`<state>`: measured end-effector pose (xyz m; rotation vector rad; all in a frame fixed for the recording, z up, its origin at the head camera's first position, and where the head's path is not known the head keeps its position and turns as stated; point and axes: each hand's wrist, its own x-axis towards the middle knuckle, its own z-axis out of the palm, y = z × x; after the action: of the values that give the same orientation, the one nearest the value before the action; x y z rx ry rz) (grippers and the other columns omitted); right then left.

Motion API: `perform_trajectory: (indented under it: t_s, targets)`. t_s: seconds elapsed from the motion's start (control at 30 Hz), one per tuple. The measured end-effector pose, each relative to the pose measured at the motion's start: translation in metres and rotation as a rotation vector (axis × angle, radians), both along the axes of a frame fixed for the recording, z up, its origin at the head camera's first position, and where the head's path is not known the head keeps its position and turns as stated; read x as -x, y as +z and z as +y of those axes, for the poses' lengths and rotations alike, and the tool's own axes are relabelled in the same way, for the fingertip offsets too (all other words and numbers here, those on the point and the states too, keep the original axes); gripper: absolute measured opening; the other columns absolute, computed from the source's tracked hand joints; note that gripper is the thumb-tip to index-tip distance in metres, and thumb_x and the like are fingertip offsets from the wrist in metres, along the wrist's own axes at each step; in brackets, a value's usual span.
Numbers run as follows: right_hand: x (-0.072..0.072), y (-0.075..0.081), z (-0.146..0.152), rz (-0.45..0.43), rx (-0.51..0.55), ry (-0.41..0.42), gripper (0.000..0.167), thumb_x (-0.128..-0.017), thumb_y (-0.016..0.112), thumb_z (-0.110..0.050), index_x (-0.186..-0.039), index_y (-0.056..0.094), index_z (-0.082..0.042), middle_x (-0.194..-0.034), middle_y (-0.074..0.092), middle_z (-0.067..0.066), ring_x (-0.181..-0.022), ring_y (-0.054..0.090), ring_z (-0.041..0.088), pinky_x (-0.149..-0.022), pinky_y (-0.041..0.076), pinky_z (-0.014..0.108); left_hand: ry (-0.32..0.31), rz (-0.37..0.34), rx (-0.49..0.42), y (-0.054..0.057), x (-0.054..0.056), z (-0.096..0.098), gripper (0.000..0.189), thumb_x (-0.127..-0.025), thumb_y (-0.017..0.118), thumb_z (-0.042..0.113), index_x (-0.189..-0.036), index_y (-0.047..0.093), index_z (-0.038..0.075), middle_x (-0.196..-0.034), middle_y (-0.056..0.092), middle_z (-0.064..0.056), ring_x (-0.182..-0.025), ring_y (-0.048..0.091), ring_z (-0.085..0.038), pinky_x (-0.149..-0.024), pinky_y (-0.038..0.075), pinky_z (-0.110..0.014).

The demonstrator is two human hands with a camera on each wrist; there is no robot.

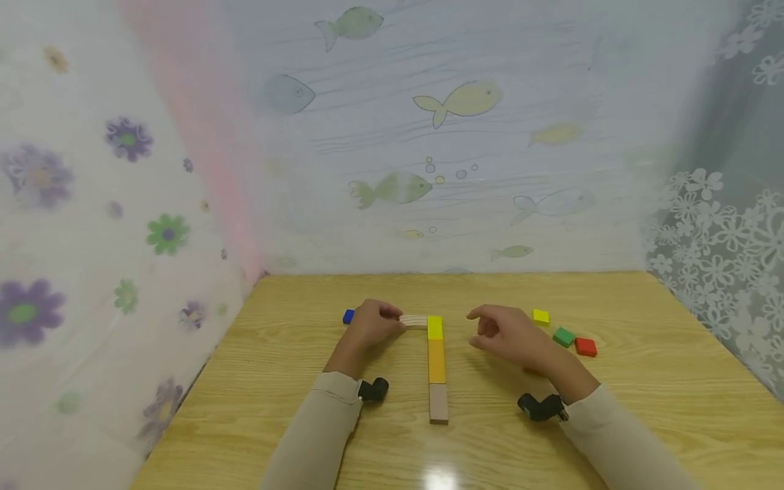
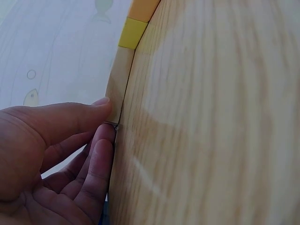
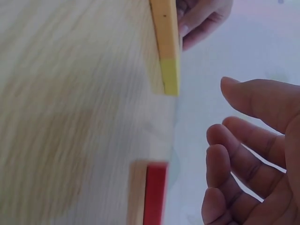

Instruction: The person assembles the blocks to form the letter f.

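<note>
My left hand holds the free end of a plain wooden block, thumb on it and fingertips at its end in the left wrist view. That block's other end meets a yellow block. From there an orange block and a light brown block run in a line toward me, end to end. To the right of this row, my right hand hovers with loosely bent fingers and thumb apart, holding nothing. Behind the left hand, a blue block is partly hidden.
Right of the right hand lie a small yellow block, a green block and a red block. The wood-grain table ends at a fish-patterned curtain. Black wrist cameras sit on both sleeves.
</note>
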<state>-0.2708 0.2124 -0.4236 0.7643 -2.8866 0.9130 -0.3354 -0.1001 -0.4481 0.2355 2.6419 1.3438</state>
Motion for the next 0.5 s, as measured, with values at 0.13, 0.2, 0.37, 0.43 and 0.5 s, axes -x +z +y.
perform_trajectory:
  t_s: [0.13,0.2,0.37,0.43,0.5]
  targets:
    - [-0.012,0.0,0.017,0.031,0.012,-0.009,0.035,-0.096,0.077,-0.029,-0.125,0.071,-0.011,-0.111,0.071,0.001,-0.091,0.061,0.007,-0.079,0.055,0.03,-0.003,0.004,-0.002,0.0,0.0,0.0,0.028,-0.091,0.08,0.02,-0.117,0.078,0.011,-0.109,0.074,-0.005,-0.1,0.066,-0.021,-0.092,0.056,-0.041]
    - [-0.019,0.002,0.026,0.044,0.02,-0.017,0.032,-0.095,0.077,-0.03,-0.121,0.072,-0.013,-0.113,0.072,0.0,-0.091,0.061,0.008,-0.078,0.055,0.03,-0.007,0.004,-0.001,-0.001,0.001,0.0,0.028,-0.091,0.081,0.02,-0.117,0.078,0.011,-0.109,0.073,-0.005,-0.101,0.066,-0.021,-0.092,0.056,-0.041]
    - [-0.034,0.009,0.042,0.084,0.015,-0.055,0.027,-0.093,0.079,-0.032,-0.116,0.074,-0.02,-0.109,0.072,-0.002,-0.092,0.063,0.008,-0.075,0.054,0.029,0.007,-0.002,-0.006,-0.002,0.002,0.0,0.026,-0.091,0.081,0.021,-0.116,0.078,0.013,-0.109,0.073,-0.004,-0.101,0.066,-0.022,-0.094,0.056,-0.042]
    - [-0.04,0.013,0.048,0.091,0.008,-0.067,0.026,-0.093,0.079,-0.033,-0.115,0.074,-0.021,-0.108,0.071,-0.002,-0.092,0.063,0.008,-0.074,0.054,0.03,0.011,-0.003,-0.008,-0.003,0.003,0.0,0.026,-0.091,0.081,0.02,-0.116,0.078,0.012,-0.109,0.073,-0.004,-0.101,0.066,-0.022,-0.094,0.056,-0.043]
    - [-0.044,0.014,0.054,0.088,0.003,-0.084,0.024,-0.094,0.078,-0.035,-0.114,0.074,-0.024,-0.108,0.072,-0.003,-0.092,0.062,0.006,-0.075,0.054,0.029,0.009,-0.003,-0.008,-0.004,0.003,0.001,0.027,-0.091,0.081,0.02,-0.117,0.078,0.012,-0.109,0.073,-0.004,-0.102,0.066,-0.022,-0.095,0.056,-0.043]
